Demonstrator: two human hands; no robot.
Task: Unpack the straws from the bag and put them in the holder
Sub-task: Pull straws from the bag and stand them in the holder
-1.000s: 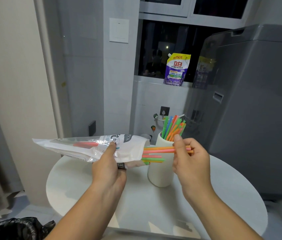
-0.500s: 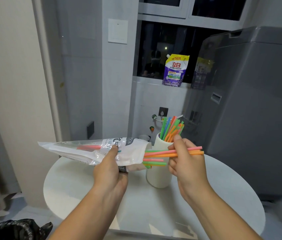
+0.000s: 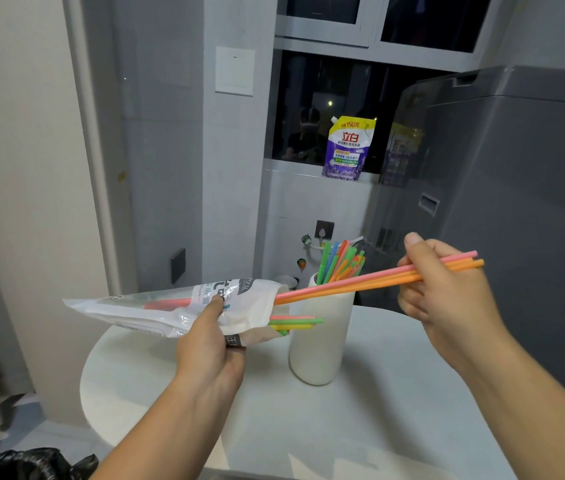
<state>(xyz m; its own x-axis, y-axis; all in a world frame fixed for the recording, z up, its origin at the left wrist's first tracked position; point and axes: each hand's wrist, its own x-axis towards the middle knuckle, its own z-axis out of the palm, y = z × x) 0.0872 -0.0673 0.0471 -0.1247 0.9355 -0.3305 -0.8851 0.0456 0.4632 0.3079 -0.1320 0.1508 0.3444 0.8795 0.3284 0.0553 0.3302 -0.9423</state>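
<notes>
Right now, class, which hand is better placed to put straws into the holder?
Right, probably. The right hand pinches pink and orange straws close to the holder; the left hand is busy holding the bag.

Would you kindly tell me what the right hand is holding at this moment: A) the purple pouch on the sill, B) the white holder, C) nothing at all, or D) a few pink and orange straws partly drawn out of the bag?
D: the right hand pinches the pink and orange straws, whose other ends lie inside the bag that the left hand grips.
</notes>
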